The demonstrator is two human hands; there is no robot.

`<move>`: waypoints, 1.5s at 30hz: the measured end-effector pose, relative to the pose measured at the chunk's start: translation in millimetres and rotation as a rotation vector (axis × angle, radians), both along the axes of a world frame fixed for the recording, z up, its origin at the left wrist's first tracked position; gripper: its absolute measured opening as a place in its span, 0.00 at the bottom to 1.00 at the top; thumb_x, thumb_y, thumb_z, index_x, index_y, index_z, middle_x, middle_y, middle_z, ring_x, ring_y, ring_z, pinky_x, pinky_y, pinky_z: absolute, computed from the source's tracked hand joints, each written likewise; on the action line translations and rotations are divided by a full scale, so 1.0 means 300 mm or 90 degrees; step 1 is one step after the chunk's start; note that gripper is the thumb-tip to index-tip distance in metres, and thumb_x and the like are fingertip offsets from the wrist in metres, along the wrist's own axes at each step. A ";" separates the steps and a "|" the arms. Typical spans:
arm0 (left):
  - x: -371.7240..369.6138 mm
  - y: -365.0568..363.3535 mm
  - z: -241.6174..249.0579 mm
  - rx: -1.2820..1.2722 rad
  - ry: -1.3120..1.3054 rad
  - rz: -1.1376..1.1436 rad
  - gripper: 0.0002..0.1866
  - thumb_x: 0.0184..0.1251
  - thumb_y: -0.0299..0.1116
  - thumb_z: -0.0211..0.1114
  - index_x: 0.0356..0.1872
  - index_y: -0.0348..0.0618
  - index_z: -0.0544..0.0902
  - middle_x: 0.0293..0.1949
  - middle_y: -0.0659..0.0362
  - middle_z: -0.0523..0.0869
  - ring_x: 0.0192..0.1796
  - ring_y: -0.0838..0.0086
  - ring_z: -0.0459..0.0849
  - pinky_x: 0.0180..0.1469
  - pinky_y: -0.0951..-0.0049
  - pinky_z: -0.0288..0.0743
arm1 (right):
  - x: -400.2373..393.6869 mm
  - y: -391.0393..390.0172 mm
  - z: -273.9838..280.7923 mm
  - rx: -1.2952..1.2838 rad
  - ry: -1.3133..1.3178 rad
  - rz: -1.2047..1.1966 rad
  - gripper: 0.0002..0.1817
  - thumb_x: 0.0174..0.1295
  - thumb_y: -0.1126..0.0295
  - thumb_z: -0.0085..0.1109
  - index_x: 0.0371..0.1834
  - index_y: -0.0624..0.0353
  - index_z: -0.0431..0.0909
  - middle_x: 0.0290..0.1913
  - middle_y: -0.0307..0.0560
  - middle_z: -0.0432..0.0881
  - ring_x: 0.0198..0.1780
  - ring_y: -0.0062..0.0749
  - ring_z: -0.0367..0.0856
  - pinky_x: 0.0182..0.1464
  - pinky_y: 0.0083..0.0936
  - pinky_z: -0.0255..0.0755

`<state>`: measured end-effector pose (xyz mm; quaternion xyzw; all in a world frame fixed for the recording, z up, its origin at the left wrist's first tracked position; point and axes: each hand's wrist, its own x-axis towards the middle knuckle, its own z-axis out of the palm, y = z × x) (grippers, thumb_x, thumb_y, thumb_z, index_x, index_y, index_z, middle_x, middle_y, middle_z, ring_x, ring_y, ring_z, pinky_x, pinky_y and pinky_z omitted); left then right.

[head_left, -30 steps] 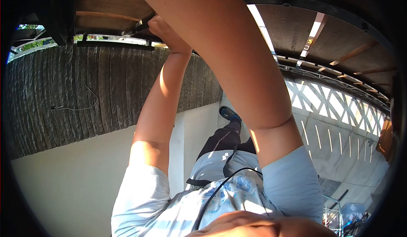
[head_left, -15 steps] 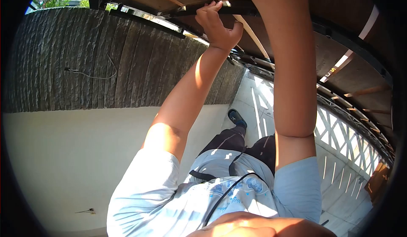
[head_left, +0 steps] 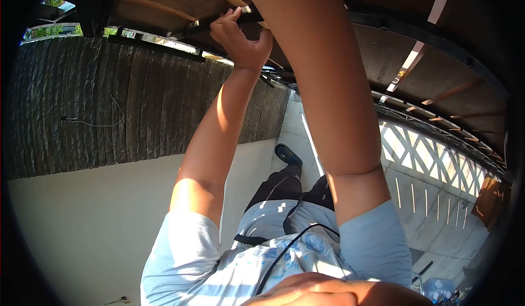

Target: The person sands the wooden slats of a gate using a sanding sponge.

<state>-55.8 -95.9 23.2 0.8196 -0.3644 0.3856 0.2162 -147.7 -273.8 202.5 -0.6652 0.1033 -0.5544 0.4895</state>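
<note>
At the top centre of the frame, one hand (head_left: 239, 37) reaches up with its fingers curled around a black metal bar (head_left: 191, 30) under wooden boards (head_left: 164, 0). The other arm (head_left: 317, 87) rises past the top edge; its hand is out of sight.

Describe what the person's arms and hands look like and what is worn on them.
Both arms are bare below short light-blue sleeves of a printed T-shirt. The left hand has no glove, ring or watch showing. The right hand is out of frame. A thin black cable crosses the chest.
</note>
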 end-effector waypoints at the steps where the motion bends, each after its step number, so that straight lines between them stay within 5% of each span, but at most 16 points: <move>1: -0.042 -0.011 0.023 -0.037 -0.010 -0.023 0.30 0.49 0.31 0.73 0.56 0.38 0.74 0.57 0.46 0.69 0.65 0.49 0.69 0.65 0.49 0.63 | -0.002 0.011 0.019 -0.033 -0.038 -0.049 0.12 0.74 0.74 0.49 0.47 0.70 0.82 0.40 0.68 0.87 0.43 0.62 0.89 0.40 0.47 0.83; 9: -0.018 -0.014 0.020 -0.028 0.037 0.008 0.31 0.53 0.34 0.76 0.58 0.38 0.73 0.56 0.49 0.68 0.66 0.50 0.68 0.64 0.51 0.65 | -0.077 -0.018 -0.083 0.007 0.188 0.042 0.18 0.75 0.74 0.46 0.60 0.76 0.77 0.49 0.75 0.86 0.50 0.63 0.89 0.50 0.46 0.85; 12: 0.008 -0.027 0.006 0.013 0.084 0.064 0.32 0.56 0.38 0.78 0.59 0.38 0.73 0.56 0.50 0.68 0.67 0.50 0.69 0.61 0.53 0.67 | -0.031 0.017 -0.103 -0.064 0.021 -0.127 0.21 0.74 0.74 0.46 0.66 0.77 0.73 0.55 0.75 0.84 0.49 0.64 0.89 0.50 0.45 0.85; 14: -0.070 -0.032 0.038 -0.080 0.026 -0.044 0.31 0.55 0.35 0.77 0.59 0.38 0.73 0.55 0.51 0.68 0.67 0.50 0.69 0.59 0.54 0.68 | -0.035 0.016 -0.216 -0.078 0.032 -0.130 0.23 0.74 0.73 0.47 0.68 0.77 0.71 0.59 0.74 0.83 0.49 0.64 0.89 0.50 0.45 0.86; 16: -0.078 -0.038 0.050 -0.067 0.047 -0.031 0.30 0.54 0.33 0.75 0.58 0.38 0.74 0.56 0.51 0.68 0.67 0.50 0.69 0.59 0.54 0.68 | -0.072 0.010 -0.308 -0.016 0.249 -0.003 0.24 0.74 0.74 0.45 0.70 0.77 0.69 0.58 0.73 0.83 0.50 0.63 0.88 0.51 0.44 0.85; 18: -0.072 -0.039 0.039 -0.069 0.019 -0.004 0.31 0.53 0.31 0.74 0.59 0.39 0.73 0.56 0.50 0.68 0.67 0.51 0.69 0.58 0.54 0.68 | -0.098 -0.003 -0.266 -0.011 0.163 -0.029 0.25 0.73 0.74 0.45 0.70 0.77 0.69 0.57 0.74 0.83 0.49 0.63 0.89 0.51 0.46 0.85; 20: -0.068 -0.042 0.034 -0.080 0.025 -0.020 0.31 0.53 0.32 0.74 0.60 0.40 0.73 0.57 0.50 0.69 0.67 0.51 0.69 0.57 0.55 0.68 | -0.131 -0.047 -0.193 -0.020 0.273 0.126 0.25 0.72 0.75 0.45 0.70 0.78 0.70 0.55 0.75 0.84 0.48 0.64 0.89 0.51 0.48 0.85; 21: -0.078 -0.041 0.039 -0.073 0.023 -0.015 0.32 0.52 0.32 0.75 0.60 0.40 0.73 0.57 0.50 0.68 0.67 0.51 0.69 0.57 0.55 0.68 | -0.090 -0.001 -0.190 -0.007 0.148 -0.021 0.22 0.74 0.76 0.48 0.68 0.75 0.73 0.52 0.73 0.86 0.48 0.64 0.89 0.51 0.46 0.85; 24: -0.073 -0.029 0.039 -0.104 0.051 -0.049 0.32 0.51 0.31 0.74 0.60 0.40 0.73 0.57 0.50 0.68 0.67 0.51 0.69 0.56 0.56 0.68 | -0.081 0.040 -0.270 0.006 0.054 -0.074 0.16 0.75 0.65 0.56 0.56 0.68 0.79 0.38 0.63 0.88 0.41 0.58 0.90 0.45 0.45 0.85; 32: -0.123 0.022 0.129 -0.008 0.115 -0.070 0.35 0.50 0.29 0.72 0.64 0.40 0.74 0.60 0.46 0.71 0.70 0.49 0.69 0.65 0.52 0.67 | -0.153 -0.007 -0.307 -0.048 0.108 -0.023 0.13 0.75 0.67 0.56 0.52 0.66 0.80 0.41 0.66 0.87 0.45 0.64 0.87 0.47 0.50 0.81; 33: -0.137 0.043 0.146 0.025 0.145 -0.087 0.36 0.51 0.29 0.73 0.66 0.41 0.74 0.63 0.44 0.72 0.72 0.48 0.69 0.68 0.51 0.66 | -0.170 -0.004 -0.310 -0.015 0.142 -0.019 0.16 0.77 0.62 0.57 0.38 0.67 0.81 0.30 0.58 0.84 0.36 0.50 0.89 0.42 0.40 0.80; 34: -0.145 0.064 0.167 0.015 0.153 -0.084 0.36 0.51 0.29 0.73 0.66 0.41 0.74 0.63 0.44 0.72 0.72 0.48 0.69 0.68 0.51 0.66 | -0.198 -0.007 -0.316 -0.025 0.149 -0.016 0.16 0.77 0.62 0.57 0.38 0.67 0.81 0.30 0.58 0.84 0.36 0.50 0.89 0.42 0.40 0.80; 37: -0.202 0.115 0.233 0.003 0.289 -0.203 0.32 0.62 0.31 0.73 0.69 0.42 0.76 0.75 0.43 0.70 0.75 0.50 0.71 0.71 0.53 0.68 | -0.281 0.004 -0.328 0.148 0.348 0.060 0.19 0.81 0.59 0.53 0.43 0.66 0.82 0.36 0.54 0.88 0.43 0.39 0.91 0.48 0.36 0.83; 39: -0.281 0.151 0.310 -0.020 0.439 -0.216 0.28 0.64 0.31 0.72 0.66 0.41 0.79 0.72 0.45 0.75 0.73 0.55 0.74 0.70 0.55 0.69 | -0.309 0.043 -0.413 0.522 0.027 0.280 0.21 0.82 0.52 0.51 0.52 0.62 0.80 0.46 0.48 0.89 0.49 0.36 0.90 0.50 0.36 0.86; 41: -0.392 0.183 0.354 -0.091 0.627 -0.232 0.18 0.68 0.30 0.70 0.57 0.38 0.85 0.57 0.52 0.89 0.63 0.66 0.85 0.65 0.64 0.75 | -0.377 0.086 -0.433 0.574 0.012 0.311 0.22 0.82 0.51 0.50 0.54 0.61 0.79 0.52 0.47 0.87 0.52 0.36 0.89 0.52 0.37 0.86; 45: -0.613 0.308 0.554 -0.032 0.833 -0.478 0.16 0.68 0.23 0.65 0.56 0.33 0.84 0.58 0.50 0.88 0.60 0.65 0.87 0.64 0.66 0.77 | -0.533 0.195 -0.494 0.646 0.018 0.408 0.23 0.83 0.53 0.48 0.63 0.63 0.74 0.60 0.51 0.84 0.60 0.40 0.87 0.57 0.39 0.87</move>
